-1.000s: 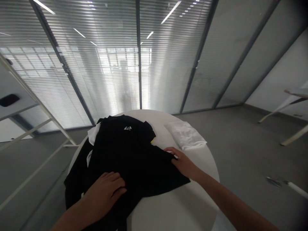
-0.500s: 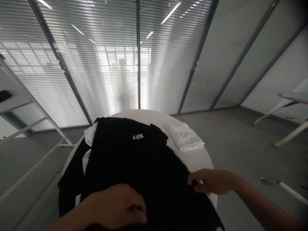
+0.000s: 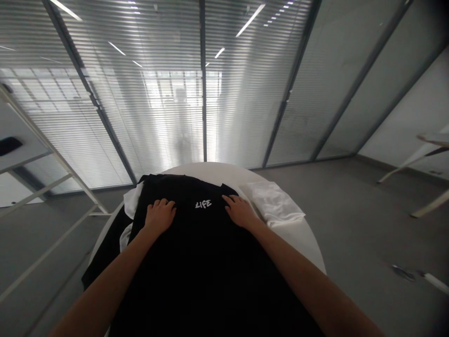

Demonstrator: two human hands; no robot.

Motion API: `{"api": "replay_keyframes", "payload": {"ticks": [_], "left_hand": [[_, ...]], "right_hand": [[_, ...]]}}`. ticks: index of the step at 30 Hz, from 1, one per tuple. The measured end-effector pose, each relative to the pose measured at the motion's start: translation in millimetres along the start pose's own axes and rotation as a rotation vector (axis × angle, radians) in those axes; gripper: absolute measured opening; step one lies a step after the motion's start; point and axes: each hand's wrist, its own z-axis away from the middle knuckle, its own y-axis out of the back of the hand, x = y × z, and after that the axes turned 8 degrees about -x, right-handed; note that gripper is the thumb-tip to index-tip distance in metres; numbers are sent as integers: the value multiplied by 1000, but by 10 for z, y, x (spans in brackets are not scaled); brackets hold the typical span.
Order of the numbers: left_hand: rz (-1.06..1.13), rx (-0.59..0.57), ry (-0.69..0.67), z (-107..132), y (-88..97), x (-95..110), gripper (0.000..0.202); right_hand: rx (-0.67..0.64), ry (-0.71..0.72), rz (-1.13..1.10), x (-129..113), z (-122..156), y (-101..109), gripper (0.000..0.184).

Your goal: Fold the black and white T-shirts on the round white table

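A black T-shirt [image 3: 203,262] with small white lettering "LIFE" lies spread over a round white table [image 3: 298,238]. My left hand [image 3: 159,216] rests flat on the shirt just left of the lettering, fingers stretched out. On the other side of the lettering my right hand [image 3: 239,210] also lies flat on the cloth, fingers extended. Both forearms reach forward over the shirt. Neither hand holds anything.
A folded white garment [image 3: 275,203] sits on the table at the right. More white and black cloth [image 3: 128,206] shows under the shirt at the left, hanging off the edge. Glass walls with blinds stand behind; a white frame [image 3: 45,187] is at left, table legs at far right.
Both hands have moved from the shirt's near and right edges up to its far part, either side of the lettering, and now lie flat. The shirt lies spread out smoother.
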Motion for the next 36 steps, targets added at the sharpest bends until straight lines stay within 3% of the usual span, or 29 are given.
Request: {"api": "replay_keyframes", "payload": {"ticks": [4, 9, 13, 17, 20, 23, 26, 30, 36], "left_hand": [[188, 61, 131, -154, 12, -225, 39], [489, 117, 499, -368, -22, -818, 41], [517, 73, 538, -470, -47, -1074, 40], [489, 31, 555, -584, 95, -896, 51], [371, 120, 598, -694, 230, -586, 67], [242, 194, 474, -846, 249, -318, 64], [180, 155, 278, -1018, 115, -205, 56], [133, 53, 215, -1136, -177, -233, 53], [133, 108, 234, -1132, -409, -336, 52]], "right_hand": [[-14, -32, 88, -3, -69, -117, 44], [-79, -158, 88, 110, -78, -23, 36], [-124, -286, 28, 161, -219, 93, 40], [-35, -347, 41, 139, -424, 103, 44], [-47, -354, 37, 121, -564, 50, 45], [-73, -338, 57, 133, -685, 9, 37], [-99, -301, 19, 205, -808, 18, 32], [-90, -311, -80, 476, -1027, 126, 33], [283, -496, -389, 1215, -1341, 328, 38]]}}
